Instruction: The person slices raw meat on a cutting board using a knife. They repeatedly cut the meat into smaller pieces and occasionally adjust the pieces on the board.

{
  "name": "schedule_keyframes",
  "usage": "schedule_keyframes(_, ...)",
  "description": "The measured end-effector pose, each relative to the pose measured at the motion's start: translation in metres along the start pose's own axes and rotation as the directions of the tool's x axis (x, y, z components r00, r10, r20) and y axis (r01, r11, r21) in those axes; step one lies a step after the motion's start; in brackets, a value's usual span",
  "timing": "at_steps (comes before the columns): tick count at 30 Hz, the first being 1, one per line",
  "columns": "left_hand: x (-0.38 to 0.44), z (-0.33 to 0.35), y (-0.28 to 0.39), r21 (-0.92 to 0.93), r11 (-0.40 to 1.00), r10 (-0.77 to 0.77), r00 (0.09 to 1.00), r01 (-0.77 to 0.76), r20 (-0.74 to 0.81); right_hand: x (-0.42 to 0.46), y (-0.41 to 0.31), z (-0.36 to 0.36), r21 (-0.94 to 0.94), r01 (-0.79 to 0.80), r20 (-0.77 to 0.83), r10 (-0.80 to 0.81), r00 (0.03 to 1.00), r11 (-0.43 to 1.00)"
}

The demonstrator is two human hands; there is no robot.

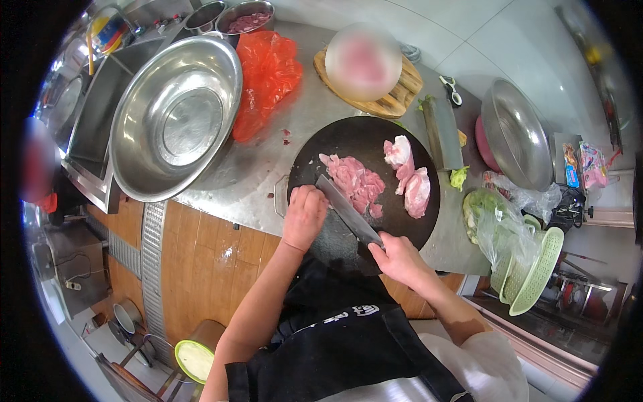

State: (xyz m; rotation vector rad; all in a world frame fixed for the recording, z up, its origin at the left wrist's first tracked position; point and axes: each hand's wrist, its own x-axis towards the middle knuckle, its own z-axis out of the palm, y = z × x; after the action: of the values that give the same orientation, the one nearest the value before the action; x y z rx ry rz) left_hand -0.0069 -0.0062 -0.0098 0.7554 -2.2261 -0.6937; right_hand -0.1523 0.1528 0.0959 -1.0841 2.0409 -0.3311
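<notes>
My right hand grips the handle of a cleaver, whose blade slants up and left across the round dark cutting board. Close against the blade's far end is my left hand, its fingers curled over the board's left edge. Whether anything sits inside those fingers is hidden. Just beyond the blade lies a heap of sliced raw pink meat. Two larger raw pieces rest on the right of the board, an upper chunk and a lower chunk, both with pale fat.
Left of the board stands a large steel basin, with a red plastic bag beside it. Behind is a wooden board bearing something blurred. A grey whetstone-like block, a metal bowl and bagged cabbage line the right.
</notes>
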Motion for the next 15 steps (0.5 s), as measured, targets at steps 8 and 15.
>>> schedule_keyframes(8,-0.001,0.001,-0.001,0.021,1.000,0.012,1.000,-0.012,-0.005,0.002,-0.007,-0.002,0.009,-0.018,0.058,0.018,0.998,1.000)
schedule_keyframes(15,0.002,0.002,-0.001,0.012,1.000,0.014,1.000,-0.014,0.003,0.059,-0.031,0.026,0.247,-0.048,0.037,0.041,0.998,0.968)
